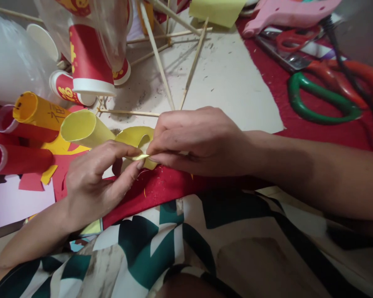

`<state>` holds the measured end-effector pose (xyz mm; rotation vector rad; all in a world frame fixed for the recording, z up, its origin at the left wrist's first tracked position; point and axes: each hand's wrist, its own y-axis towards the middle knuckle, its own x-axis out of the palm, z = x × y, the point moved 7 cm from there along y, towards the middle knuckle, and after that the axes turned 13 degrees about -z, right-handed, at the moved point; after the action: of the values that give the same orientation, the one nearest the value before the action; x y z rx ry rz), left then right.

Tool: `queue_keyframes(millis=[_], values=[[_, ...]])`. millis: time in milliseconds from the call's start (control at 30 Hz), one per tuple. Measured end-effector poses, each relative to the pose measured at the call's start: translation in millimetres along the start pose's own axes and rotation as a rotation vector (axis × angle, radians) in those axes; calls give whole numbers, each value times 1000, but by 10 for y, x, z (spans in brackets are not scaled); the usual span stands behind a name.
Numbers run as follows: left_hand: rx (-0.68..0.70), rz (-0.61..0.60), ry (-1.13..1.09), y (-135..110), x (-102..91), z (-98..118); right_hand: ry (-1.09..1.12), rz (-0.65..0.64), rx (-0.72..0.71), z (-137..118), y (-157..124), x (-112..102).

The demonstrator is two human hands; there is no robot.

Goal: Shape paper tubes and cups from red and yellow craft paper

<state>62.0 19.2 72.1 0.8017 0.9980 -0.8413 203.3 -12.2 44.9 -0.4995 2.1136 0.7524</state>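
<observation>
Between my two hands is a small folded piece of yellow paper (139, 157), pinched from both sides. My left hand (96, 178) grips its left end with thumb and forefinger. From the other side, my right hand (192, 140) closes on it with the fingertips, which partly hide it. Just behind the fingers lies a curved yellow paper piece (127, 134); whether it joins the folded piece I cannot tell. A pale yellow paper tube (90, 128) lies on its side beyond my left hand, beside an orange paper tube (46, 111) with a black character on it.
Red paper tubes (25, 159) lie at the left. Red and white paper cups (91, 58) and a clear plastic bag (15, 58) stand behind them. Thin wooden sticks (157, 54) form a frame on the white board (233, 82). Scissors (323, 101) and a pink tool (289, 14) lie at the right.
</observation>
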Motion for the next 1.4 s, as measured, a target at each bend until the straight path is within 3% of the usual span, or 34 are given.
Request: queue_keyframes(millis=[400,700,1000,1233,1400], values=[[69,-50,-16,32,2,55,-37,-39,-45,-7,-2,-10],[99,-42,39,30,-32,9,-135,-149,-32,4,21,-7],[117,-15,33,31,-33,29,-114,51,29,-39,-40,-228],[156,-25,53,45,1,94,-34,-20,-13,-127,-33,-102],[86,-11,39,13,-48,30,-114,-5,-47,-69,-34,-135]])
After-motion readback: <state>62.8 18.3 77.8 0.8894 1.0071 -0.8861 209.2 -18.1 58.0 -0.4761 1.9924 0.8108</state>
